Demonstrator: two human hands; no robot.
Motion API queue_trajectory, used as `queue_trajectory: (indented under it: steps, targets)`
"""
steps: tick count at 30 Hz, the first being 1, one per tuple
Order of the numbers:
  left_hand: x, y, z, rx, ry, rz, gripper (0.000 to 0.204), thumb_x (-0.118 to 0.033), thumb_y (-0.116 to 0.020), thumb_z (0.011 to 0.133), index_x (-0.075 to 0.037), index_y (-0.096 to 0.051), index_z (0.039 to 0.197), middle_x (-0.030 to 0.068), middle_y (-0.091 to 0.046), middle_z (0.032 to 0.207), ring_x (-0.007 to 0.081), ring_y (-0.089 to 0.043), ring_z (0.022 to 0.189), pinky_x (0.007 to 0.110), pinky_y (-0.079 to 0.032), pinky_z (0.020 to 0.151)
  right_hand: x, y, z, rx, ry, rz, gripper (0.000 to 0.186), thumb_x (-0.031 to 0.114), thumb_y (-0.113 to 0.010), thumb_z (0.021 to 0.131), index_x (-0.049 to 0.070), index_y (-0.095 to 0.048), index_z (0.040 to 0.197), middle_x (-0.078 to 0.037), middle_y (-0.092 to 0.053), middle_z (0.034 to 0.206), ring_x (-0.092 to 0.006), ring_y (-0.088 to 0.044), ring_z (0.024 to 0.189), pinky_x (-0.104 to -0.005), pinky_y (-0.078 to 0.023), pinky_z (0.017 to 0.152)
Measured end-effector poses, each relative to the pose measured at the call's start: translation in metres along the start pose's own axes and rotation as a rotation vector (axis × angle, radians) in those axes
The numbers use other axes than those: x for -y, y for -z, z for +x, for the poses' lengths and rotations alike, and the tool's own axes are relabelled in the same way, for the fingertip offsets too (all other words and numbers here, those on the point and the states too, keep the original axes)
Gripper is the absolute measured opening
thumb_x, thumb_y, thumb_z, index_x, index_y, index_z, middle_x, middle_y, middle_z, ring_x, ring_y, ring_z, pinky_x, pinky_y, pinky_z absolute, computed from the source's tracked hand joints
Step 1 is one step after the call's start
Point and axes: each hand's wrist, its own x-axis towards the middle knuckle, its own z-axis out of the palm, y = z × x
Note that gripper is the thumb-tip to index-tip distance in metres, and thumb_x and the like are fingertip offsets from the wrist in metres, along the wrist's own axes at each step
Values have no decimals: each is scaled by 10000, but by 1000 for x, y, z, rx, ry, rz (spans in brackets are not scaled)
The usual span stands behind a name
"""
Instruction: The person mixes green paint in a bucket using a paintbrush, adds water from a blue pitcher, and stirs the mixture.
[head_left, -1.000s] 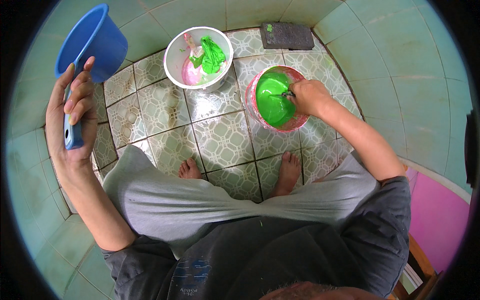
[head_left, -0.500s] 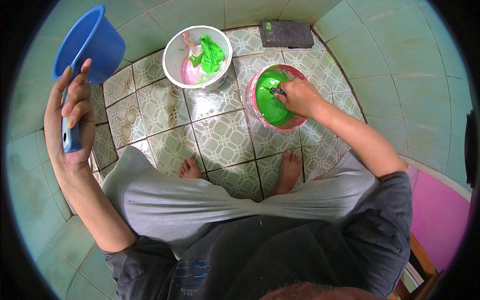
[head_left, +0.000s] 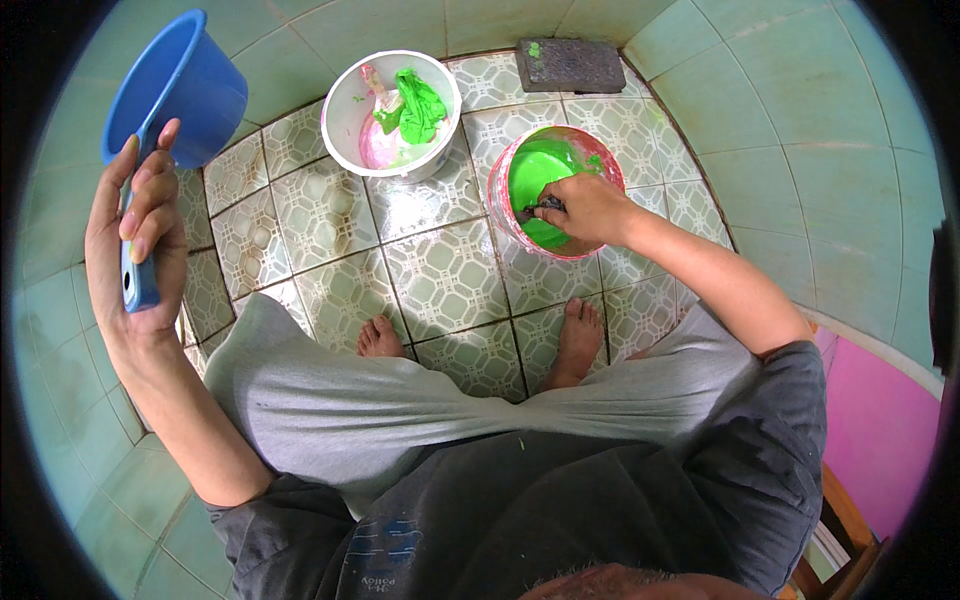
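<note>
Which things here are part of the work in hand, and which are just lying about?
In use:
- blue dipper, held raised in the left hand
- pink bucket of green paint, with the right hand in it gripping a dark tool

Lying about:
- white bucket holding a green rag
- dark block by the wall
</note>
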Motion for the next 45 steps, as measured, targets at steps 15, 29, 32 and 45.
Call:
queue_trajectory:
  steps: [15, 29, 32, 45]
  targets:
    - [-1, 4, 2, -1, 4, 21, 456, -87, -431, 1017, 169, -278, 1363, 73, -437, 786, 54, -377, 471, 191, -348, 344, -24, 20, 0, -171, 38, -606, 114, 120, -613, 777, 60, -675, 852, -108, -698, 834, -261, -688, 823, -373, -548, 681]
    - [-1, -4, -2, -5, 28, 1, 409, -99, -441, 1010, 172, -340, 1299, 53, -422, 757, 61, -375, 484, 189, -347, 341, -4, 33, -9, 301, -30, -224, 278, 268, -671, 832, 34, -708, 979, -198, -688, 914, -360, -662, 881, -446, -521, 802]
    - [-3, 4, 0, 36, 24, 10, 449, -80, -445, 1009, 166, -295, 1354, 71, -452, 803, 50, -392, 481, 182, -351, 360, -8, 24, -8, 246, 35, -107, 274, 261, -665, 843, 55, -707, 1019, -197, -687, 932, -359, -657, 899, -445, -512, 823]
    - [-2, 4, 1, 41, 51, -29, 411, -78, -447, 1006, 175, -320, 1304, 60, -411, 779, 65, -373, 495, 198, -345, 353, -17, 27, -5, -71, -131, -349, 295, 300, -603, 891, 13, -669, 909, -199, -680, 877, -356, -660, 870, -456, -522, 778]
